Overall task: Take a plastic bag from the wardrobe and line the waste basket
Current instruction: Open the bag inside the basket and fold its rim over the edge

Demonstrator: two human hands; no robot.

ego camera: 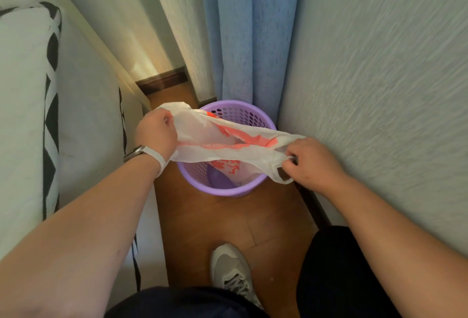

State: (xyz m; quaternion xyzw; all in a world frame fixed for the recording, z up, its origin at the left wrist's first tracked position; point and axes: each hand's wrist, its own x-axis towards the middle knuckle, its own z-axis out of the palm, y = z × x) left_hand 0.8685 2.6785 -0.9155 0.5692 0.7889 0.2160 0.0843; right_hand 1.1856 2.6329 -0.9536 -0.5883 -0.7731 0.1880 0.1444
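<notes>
Above the waste basket (238,190), both hands' fingers (288,163) curl tight, gripping the plastic bag (202,138).

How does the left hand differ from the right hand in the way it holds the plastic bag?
The left hand grips a bunched edge of the plastic bag in a fist; the right hand pinches a handle with its fingertips. The left wrist wears a watch; the right wrist is bare. Both hold the bag stretched above the waste basket.
</notes>
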